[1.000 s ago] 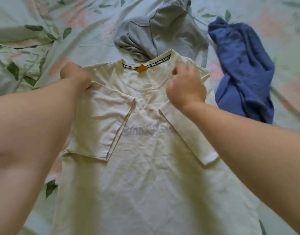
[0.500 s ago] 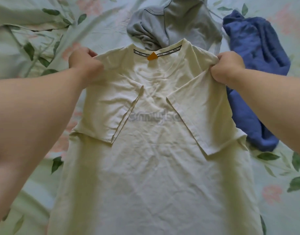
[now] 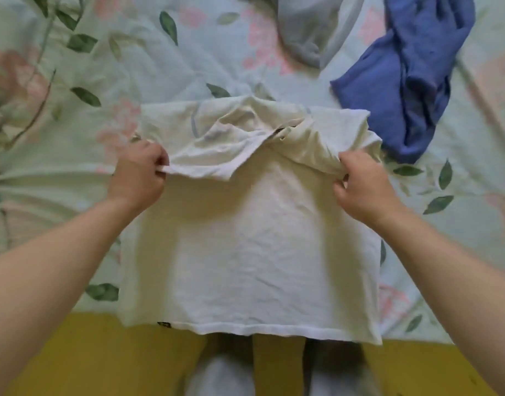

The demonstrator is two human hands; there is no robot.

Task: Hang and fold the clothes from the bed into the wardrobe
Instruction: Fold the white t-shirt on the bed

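A cream T-shirt [image 3: 251, 247] lies on the bed, its hem hanging just over the near edge. Its top part is folded toward me, so the collar is mostly hidden under the fold. My left hand [image 3: 137, 178] pinches the left end of that folded top. My right hand [image 3: 362, 190] grips the right end. Both hands hold the fold a little above the shirt's body. A blue garment [image 3: 411, 81] lies crumpled at the far right, and a grey garment [image 3: 311, 27] is bunched at the top middle.
The floral bedsheet [image 3: 88, 124] in pale green covers the bed around the clothes. The bed's near edge runs across the bottom, with a yellow floor [image 3: 102, 361] below it and my legs [image 3: 225, 375] standing against it.
Both hands have pulled the shirt's shoulders and collar down toward me, folding the top over the body. The view has shifted back, so the bed edge and floor now show.
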